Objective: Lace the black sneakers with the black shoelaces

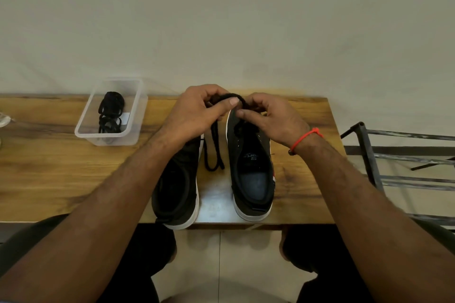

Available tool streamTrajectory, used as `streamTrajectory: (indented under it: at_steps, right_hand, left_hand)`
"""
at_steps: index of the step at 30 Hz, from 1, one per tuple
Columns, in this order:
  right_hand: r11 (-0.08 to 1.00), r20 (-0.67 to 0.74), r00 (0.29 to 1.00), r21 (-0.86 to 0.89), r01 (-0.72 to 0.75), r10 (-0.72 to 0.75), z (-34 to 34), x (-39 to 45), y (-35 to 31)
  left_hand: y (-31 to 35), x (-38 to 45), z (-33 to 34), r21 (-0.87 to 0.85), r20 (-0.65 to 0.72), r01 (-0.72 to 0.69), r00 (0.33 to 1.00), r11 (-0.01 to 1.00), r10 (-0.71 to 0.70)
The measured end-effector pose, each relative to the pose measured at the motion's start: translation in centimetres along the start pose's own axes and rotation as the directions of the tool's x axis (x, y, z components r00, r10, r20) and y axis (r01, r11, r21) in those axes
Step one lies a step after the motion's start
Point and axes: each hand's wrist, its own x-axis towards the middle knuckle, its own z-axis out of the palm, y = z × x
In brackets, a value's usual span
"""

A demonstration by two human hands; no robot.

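While both hands [236, 110] pinch it, shoelace [215, 147] dangling between sneakers [248, 170]

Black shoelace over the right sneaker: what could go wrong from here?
1. The black shoelace trails loose between the sneakers; a pull could slide it out of either grip.
2. The left black sneaker has its heel at the wooden table edge; a forearm nudge might drop it.

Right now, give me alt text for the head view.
Both hands, left hand and right hand, pinch a black shoelace over the right black sneaker on a wooden table; another lace sits in a clear plastic tub.
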Motion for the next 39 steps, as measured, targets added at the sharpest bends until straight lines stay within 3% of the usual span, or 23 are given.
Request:
streamTrajectory:
  at_steps: [5,10,17,22,27,29,31,33,35,39]
  right_hand:
    - [0.998,-0.049,0.997,0.018,-0.061,0.061,-0.7,0.1,0.3]
    - [0.997,0.009,0.997,0.013,-0.081,0.081,-0.6,0.1,0.3]
    - [0.992,0.094,0.994,-0.118,-0.04,0.051,0.4,0.0,0.5]
    - [0.918,0.083,0.997,-0.395,0.034,-0.001,2.1,0.2,1.6]
    - [0.909,0.061,0.997,-0.416,-0.019,0.049,2.7,0.4,1.5]
    - [0.947,0.005,0.998,-0.314,-0.061,0.066,2.8,0.5,1.5]
    - [0.988,-0.08,0.988,-0.063,-0.139,0.134,2.7,0.7,1.0]
    - [0.96,-0.135,0.971,0.226,-0.165,0.199,2.3,0.8,0.1]
    - [0.906,-0.173,0.964,0.408,-0.114,0.2,1.4,0.7,-0.9]
    - [0.813,-0.172,0.982,0.58,0.039,0.076,-0.1,0.3,-2.1]
  left_hand:
    - [-0.2,0.3,-2.0,0.354,-0.041,-0.036,0.998,0.935,0.054]
    - [-1.2,0.4,-2.4,0.457,-0.104,-0.038,0.99,0.889,0.096]
    - [0.4,0.4,-2.4,0.181,-0.132,-0.262,0.949,0.948,0.287]
    - [0.9,-0.1,-1.9,0.124,-0.102,-0.301,0.944,0.945,0.314]
    - [0.8,-0.2,-2.1,0.107,-0.089,-0.291,0.949,0.951,0.301]
    - [0.6,-0.2,-2.5,0.142,-0.082,-0.282,0.952,0.949,0.295]
    - [0.6,-0.3,-2.9,0.156,-0.061,-0.268,0.958,0.951,0.28]
    - [0.6,-0.5,-3.4,0.154,-0.028,-0.236,0.97,0.959,0.243]
    - [0.5,-0.6,-3.4,0.124,-0.013,-0.18,0.983,0.976,0.183]
    - [1.2,-0.8,-1.6,0.132,-0.074,-0.022,0.997,0.991,0.032]
